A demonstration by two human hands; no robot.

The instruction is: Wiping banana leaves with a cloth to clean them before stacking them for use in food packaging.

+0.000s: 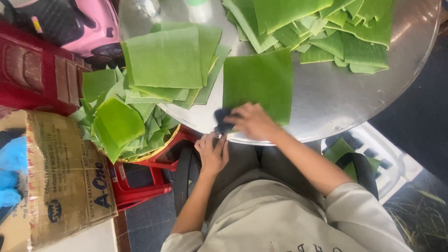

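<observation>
A square green banana leaf piece lies flat on the round metal table in front of me. My right hand presses a dark blue cloth onto the leaf's near left corner. My left hand sits just under the table's near edge, fingers curled against the rim below the cloth; nothing shows in it. A neat stack of cut leaf squares lies to the left on the table. A loose pile of leaf pieces covers the far right of the table.
A basket heaped with leaf scraps rests on a red plastic stool at my left. A cardboard box stands further left. A white plastic crate with leaves sits right of my knee.
</observation>
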